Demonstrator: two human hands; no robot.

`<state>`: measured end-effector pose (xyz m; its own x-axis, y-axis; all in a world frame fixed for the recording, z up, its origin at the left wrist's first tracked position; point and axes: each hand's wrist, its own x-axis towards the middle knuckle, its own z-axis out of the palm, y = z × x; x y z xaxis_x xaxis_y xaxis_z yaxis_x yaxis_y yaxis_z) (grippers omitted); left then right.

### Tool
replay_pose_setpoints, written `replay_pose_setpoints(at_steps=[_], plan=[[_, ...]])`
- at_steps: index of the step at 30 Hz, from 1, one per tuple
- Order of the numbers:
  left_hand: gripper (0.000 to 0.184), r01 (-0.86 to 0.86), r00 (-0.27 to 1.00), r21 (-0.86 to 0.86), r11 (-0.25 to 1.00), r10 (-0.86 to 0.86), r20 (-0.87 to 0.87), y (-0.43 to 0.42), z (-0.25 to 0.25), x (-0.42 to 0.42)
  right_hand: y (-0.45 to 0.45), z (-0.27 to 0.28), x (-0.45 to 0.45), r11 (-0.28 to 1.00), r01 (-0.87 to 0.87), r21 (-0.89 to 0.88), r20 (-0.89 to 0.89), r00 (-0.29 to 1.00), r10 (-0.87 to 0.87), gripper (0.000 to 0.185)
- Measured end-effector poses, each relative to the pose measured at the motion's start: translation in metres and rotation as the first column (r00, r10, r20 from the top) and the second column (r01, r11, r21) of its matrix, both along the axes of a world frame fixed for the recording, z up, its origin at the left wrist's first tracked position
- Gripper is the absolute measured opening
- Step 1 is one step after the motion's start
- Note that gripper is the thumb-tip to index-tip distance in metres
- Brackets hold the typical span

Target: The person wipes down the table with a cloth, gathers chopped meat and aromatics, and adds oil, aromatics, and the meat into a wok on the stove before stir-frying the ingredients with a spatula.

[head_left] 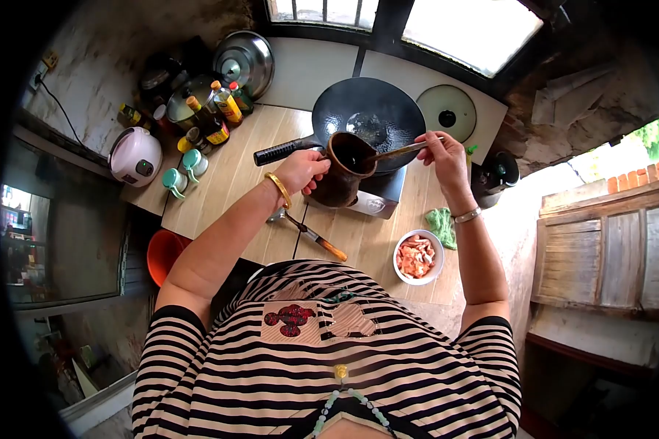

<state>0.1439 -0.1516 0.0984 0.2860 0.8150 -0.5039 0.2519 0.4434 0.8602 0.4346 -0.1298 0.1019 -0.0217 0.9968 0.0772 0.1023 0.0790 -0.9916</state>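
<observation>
My left hand (304, 173) grips the rim and side of a dark brown clay pot (334, 188), tilted above the counter in front of the wok. My right hand (445, 155) pinches the handle of a spoon (399, 152), whose far end reaches into the pot's mouth. Behind them a black wok (370, 110) rests on a portable stove (379, 196), its black handle pointing left. Some shiny liquid shows in the wok's bottom. What the pot holds is too dark to make out.
A white bowl of meat pieces (417, 257) and a green cloth (441, 227) are near my right forearm. A wooden-handled utensil (311, 235) lies in front of the stove. Bottles (227, 106), a rice cooker (135, 156) and lids (447, 113) stand around the counter.
</observation>
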Motion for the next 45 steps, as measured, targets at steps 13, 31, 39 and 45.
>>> replay_pose_setpoints(at_steps=[13,31,39,45], plan=[[0.020,-0.023,1.000,0.014,1.000,0.023,0.022,0.014,-0.001,-0.001,0.032,0.034,0.032,0.985,0.154,0.080,0.070,0.985,-0.160,0.028],[0.017,0.001,1.000,-0.035,0.999,-0.001,0.005,-0.011,-0.001,-0.018,0.023,-0.026,0.018,0.731,-0.173,0.660,0.634,0.650,-0.418,0.011],[0.017,0.024,1.000,-0.044,0.999,-0.024,0.004,-0.019,0.003,-0.009,0.005,-0.046,0.026,0.720,-0.047,0.693,0.610,0.570,-0.550,0.012],[0.017,0.069,0.998,-0.065,0.995,-0.068,0.017,-0.024,-0.020,-0.008,0.008,-0.126,0.066,0.847,0.493,-0.199,-0.255,0.808,-0.530,0.026]])
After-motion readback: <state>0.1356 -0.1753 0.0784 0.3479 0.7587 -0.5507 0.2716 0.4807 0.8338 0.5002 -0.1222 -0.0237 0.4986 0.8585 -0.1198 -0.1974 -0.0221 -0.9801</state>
